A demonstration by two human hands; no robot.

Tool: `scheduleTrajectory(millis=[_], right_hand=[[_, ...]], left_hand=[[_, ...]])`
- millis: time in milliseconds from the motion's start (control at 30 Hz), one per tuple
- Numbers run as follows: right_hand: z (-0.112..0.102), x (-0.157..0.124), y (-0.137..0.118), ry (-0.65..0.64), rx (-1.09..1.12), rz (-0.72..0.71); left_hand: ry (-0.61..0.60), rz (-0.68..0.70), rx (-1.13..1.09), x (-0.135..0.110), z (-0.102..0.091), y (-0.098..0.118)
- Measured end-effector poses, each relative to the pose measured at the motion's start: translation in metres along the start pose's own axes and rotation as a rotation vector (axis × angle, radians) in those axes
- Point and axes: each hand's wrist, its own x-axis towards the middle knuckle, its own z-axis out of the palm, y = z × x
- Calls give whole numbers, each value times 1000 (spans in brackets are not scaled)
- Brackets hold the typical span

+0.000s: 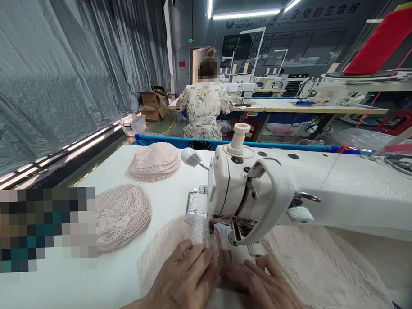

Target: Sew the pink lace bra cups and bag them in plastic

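Observation:
Pale pink lace fabric lies under the needle area of a white sewing machine. My left hand is on this lace just in front of the presser foot, its fingers bent and pressed together on the cloth. Close beside it, my right hand grips the edge of the lace between thumb and forefinger, partly hidden by the hand itself. More lace spreads out to the right, beneath the machine arm.
Two stacks of lace pieces, a nearer pile and a farther pile, sit on the white table at left. A lamp-like white part sticks out beside the machine head. Ahead, a person sits with their back to me.

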Motion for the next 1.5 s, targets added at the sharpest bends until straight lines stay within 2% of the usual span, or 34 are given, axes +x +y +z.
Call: scheduleTrajectory(millis=[167,400,600,800,967,1033,1233,1500], right_hand=[[-1,2,2,-49,-119,4],[3,7,16,-10,-327,5],[3,10,21,-16,-395,-3],[6,4,20,-4,-472,-60],[3,-2,21,-48,-453,-112],[0,-3,21,-71,-456,-136],[-2,-2,22,-85,-526,-167],[3,-2,30,-35,-534,-184]], left_hand=[[-106,-41,-45,2,-3,-2],[-287,-185,-177,19,-15,-16],[-343,-206,-198,24,-14,-25],[-307,-192,-166,23,-15,-22],[-140,-92,-153,18,-13,-13],[-114,-74,-125,15,-11,-9],[-89,-72,-44,13,-8,-10],[-163,-174,-34,19,-6,-25]])
